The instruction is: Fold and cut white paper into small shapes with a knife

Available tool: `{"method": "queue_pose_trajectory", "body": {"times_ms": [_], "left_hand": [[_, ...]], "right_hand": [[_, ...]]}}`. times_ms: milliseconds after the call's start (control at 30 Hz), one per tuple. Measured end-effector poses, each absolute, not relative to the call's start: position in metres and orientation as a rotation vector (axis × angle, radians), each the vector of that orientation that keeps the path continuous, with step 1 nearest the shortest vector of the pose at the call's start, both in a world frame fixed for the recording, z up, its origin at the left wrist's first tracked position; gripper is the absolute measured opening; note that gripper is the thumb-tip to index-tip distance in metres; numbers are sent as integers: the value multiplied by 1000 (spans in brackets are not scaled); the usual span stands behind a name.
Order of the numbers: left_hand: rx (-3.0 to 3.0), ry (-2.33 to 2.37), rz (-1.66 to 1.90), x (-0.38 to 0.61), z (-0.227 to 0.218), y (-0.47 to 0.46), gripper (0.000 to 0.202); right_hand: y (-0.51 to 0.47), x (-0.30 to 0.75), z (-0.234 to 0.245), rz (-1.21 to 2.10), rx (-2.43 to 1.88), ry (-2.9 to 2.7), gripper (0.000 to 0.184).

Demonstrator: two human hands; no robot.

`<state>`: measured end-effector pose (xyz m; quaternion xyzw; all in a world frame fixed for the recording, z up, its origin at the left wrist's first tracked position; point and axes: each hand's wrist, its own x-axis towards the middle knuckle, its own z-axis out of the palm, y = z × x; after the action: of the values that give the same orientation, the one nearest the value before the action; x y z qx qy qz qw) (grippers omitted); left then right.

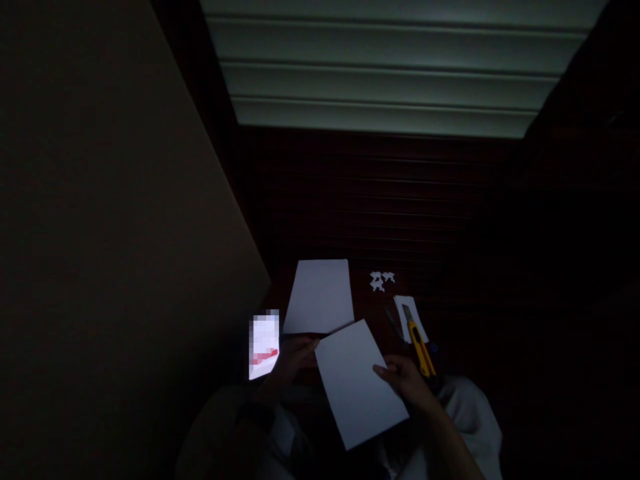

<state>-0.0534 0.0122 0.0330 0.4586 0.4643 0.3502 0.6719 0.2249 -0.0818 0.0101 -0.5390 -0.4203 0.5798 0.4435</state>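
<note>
A white sheet of paper (357, 383) is held tilted above my lap in a very dark room. My right hand (403, 377) pinches its right edge, fingers closed on it. My left hand (295, 360) touches the sheet's upper left corner, fingers curled at the edge. A second white sheet (320, 295) lies flat on the dark wooden surface (370, 307) just beyond my hands.
A yellow utility knife (420, 347) lies on a small paper strip (405, 310) to the right. Small white paper cut-outs (380, 280) lie farther back. A lit phone screen (263, 347) glows at the left. A big pale panel (100, 233) fills the left; window blinds (390, 67) hang above.
</note>
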Motion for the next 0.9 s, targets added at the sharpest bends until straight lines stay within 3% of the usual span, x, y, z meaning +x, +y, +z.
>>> {"method": "queue_pose_trajectory", "body": {"times_ms": [900], "left_hand": [[1118, 1059, 761, -54, 34, 12, 38]], "right_hand": [[-79, 226, 7, 1378, -1414, -1139, 48]]}}
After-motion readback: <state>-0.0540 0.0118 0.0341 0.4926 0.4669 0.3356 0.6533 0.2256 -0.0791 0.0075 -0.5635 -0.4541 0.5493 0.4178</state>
